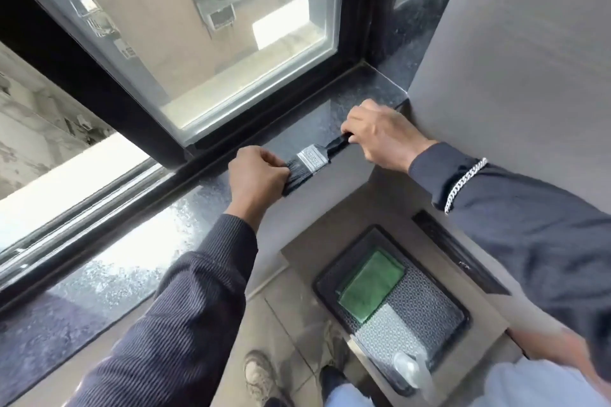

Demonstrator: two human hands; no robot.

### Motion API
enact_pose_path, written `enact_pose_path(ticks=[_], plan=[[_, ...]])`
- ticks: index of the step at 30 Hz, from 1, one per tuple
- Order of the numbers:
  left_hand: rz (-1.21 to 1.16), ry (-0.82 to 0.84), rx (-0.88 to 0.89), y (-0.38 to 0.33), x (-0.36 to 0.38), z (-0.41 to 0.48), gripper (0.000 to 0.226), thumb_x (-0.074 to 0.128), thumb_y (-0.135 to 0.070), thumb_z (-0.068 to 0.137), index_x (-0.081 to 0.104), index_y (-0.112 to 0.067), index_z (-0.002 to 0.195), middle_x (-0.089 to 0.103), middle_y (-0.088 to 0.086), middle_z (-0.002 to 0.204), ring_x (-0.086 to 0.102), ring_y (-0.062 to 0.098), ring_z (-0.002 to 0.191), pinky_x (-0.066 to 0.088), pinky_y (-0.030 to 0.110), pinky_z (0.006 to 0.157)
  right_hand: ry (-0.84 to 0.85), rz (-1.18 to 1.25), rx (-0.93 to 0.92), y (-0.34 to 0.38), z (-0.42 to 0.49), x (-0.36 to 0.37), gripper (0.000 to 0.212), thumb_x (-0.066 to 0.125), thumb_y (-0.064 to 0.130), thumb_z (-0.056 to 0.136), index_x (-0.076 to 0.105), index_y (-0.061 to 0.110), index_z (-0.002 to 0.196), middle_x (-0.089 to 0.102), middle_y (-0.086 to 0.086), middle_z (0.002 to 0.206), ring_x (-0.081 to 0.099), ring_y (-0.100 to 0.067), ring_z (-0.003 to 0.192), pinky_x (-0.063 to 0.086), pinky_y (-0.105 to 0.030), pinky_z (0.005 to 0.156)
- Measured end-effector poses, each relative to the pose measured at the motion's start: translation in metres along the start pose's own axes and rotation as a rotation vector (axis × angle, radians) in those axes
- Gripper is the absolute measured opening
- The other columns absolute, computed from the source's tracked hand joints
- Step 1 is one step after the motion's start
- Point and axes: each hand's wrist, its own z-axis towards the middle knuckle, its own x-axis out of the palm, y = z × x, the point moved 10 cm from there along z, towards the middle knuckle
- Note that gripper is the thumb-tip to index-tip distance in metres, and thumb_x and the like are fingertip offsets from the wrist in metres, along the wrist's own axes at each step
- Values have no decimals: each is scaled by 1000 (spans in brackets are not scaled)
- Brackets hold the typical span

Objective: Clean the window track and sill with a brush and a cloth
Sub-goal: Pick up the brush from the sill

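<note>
A flat paint brush [312, 158] with black bristles, a metal band and a black handle lies level over the front edge of the dark granite sill [317, 116]. My right hand [383, 135] grips its handle. My left hand [258, 175] pinches the bristle end. The window track [109, 195] runs along the black frame behind the sill, and the sliding pane stands partly open at the left. A folded green cloth [372, 284] lies in a black tray [463, 311] below the sill.
The tray rests on a low beige ledge and also holds a grey patterned cloth [410, 324] and a clear spray bottle [410, 370]. A beige wall [512, 43] closes the sill's right end. My shoes [261, 377] stand on the tiled floor.
</note>
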Motion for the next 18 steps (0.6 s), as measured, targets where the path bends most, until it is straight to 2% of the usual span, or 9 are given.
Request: enact_pose_path(ticks=[3, 5, 7, 10, 13, 18], plan=[[-60, 38, 34, 4, 19, -33, 13, 79, -12, 70, 71, -17, 61, 62, -10, 51, 55, -6, 42, 36, 6, 38, -55, -21, -46, -9, -49, -6, 13, 59, 11, 93, 65, 8, 104, 66, -10, 103, 57, -33, 102, 50, -47, 82], [-39, 118, 64, 19, 52, -67, 13, 81, -16, 70, 72, -20, 62, 64, -10, 52, 56, -5, 44, 40, 7, 43, -62, 5, -59, -18, -96, 2, 11, 60, 10, 92, 66, 10, 102, 66, -9, 100, 59, -33, 98, 51, -47, 79], [-9, 219, 35, 47, 97, -102, 15, 82, -18, 71, 71, -23, 61, 68, -10, 55, 60, -2, 50, 47, 12, 54, 8, 52, -65, -22, -145, 31, 10, 62, 12, 92, 66, 12, 100, 67, -7, 99, 59, -32, 97, 51, -46, 79], [38, 355, -82, 101, 179, -138, 18, 81, -16, 72, 69, -20, 60, 67, -10, 56, 57, -3, 50, 44, 9, 52, 166, 117, -10, -32, -207, 101, 8, 65, 15, 90, 66, 14, 99, 66, -4, 96, 60, -30, 96, 52, -45, 79], [107, 468, -186, 154, 251, -155, 17, 80, -13, 72, 68, -16, 61, 69, -4, 61, 62, 11, 59, 53, 23, 61, 310, 149, 41, -40, -251, 178, 10, 61, 21, 94, 66, 17, 102, 65, 0, 99, 58, -26, 101, 49, -41, 86], [232, 563, -236, 243, 360, -170, 18, 76, -9, 70, 66, -20, 59, 69, -4, 65, 63, 14, 66, 40, 16, 61, 504, 209, 100, -51, -312, 320, 18, 58, 14, 95, 66, 16, 110, 64, -1, 105, 54, -23, 104, 48, -41, 92]])
